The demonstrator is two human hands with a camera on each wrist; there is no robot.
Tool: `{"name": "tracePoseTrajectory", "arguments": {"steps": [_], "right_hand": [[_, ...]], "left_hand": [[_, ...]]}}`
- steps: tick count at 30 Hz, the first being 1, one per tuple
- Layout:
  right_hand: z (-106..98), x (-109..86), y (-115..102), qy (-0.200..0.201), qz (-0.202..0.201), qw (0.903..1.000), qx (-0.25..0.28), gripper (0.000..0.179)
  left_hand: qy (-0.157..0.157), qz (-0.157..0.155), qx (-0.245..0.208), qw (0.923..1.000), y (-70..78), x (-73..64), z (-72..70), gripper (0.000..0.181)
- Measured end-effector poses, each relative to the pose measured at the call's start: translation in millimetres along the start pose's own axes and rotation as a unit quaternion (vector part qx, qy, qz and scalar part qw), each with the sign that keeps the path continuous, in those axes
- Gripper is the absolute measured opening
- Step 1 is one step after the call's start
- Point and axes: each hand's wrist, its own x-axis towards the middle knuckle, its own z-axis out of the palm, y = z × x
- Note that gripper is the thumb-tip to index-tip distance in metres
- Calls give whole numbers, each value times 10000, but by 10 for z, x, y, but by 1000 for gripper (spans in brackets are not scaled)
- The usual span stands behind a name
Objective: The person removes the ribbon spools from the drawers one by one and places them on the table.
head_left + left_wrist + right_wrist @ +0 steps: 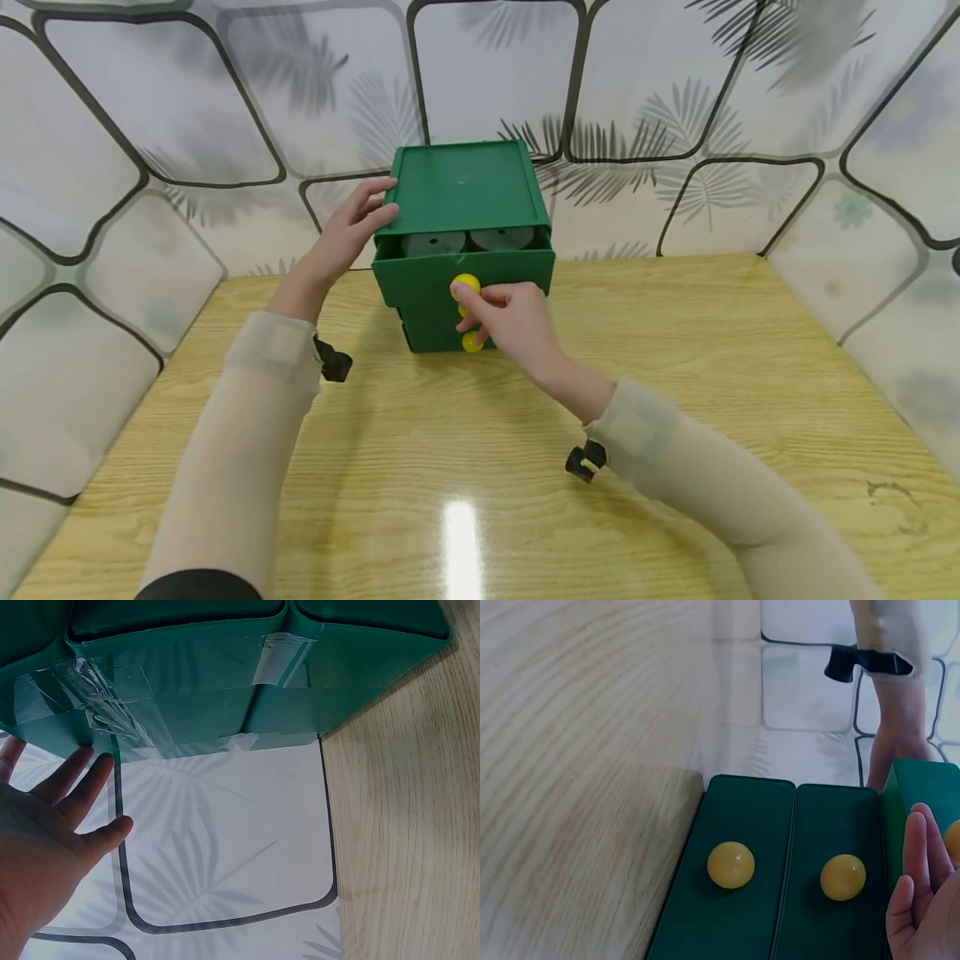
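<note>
A green drawer unit (461,187) with stacked drawers stands in front of me. Its top drawer (408,279) is pulled partly out, showing two grey discs (435,242) inside; what else lies in it is hidden. My right hand (521,327) pinches the yellow round knob (467,285) of that drawer between thumb and finger. Below, the two other drawers are closed, their yellow knobs (730,865) visible in the right wrist view. My left hand (347,232), fingers spread, touches the unit's upper left side. Clear tape (281,664) runs across that side in the left wrist view.
The unit sits on a light wood-grain table (420,475), close to the back wall (495,75). Leaf-patterned panels (885,250) also enclose the left and right sides. Each wrist carries a small black camera (585,461).
</note>
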Motion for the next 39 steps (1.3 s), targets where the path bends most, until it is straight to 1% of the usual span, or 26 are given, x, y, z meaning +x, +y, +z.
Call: {"name": "tracePoseTrajectory", "arguments": {"steps": [9, 13, 25, 34, 39], "right_hand": [[21, -130, -23, -11, -96, 9999, -35, 40], [33, -191, -44, -31, -127, 9999, -2, 40], [75, -381, -101, 38, 81, 9998, 183, 34], [102, -500, -139, -83, 345, 9985, 418, 33], [117, -551, -145, -98, 385, 9978, 525, 32]], "left_hand": [[-22, -4, 14, 10000, -3, -3, -2, 54], [-1, -4, 51, 10000, -3, -3, -5, 54], [16, -19, 120, 9999, -4, -4, 3, 54], [-3, -73, 192, 9998, 21, -22, 3, 55], [-60, -104, 203, 9997, 25, -20, -11, 56]]}}
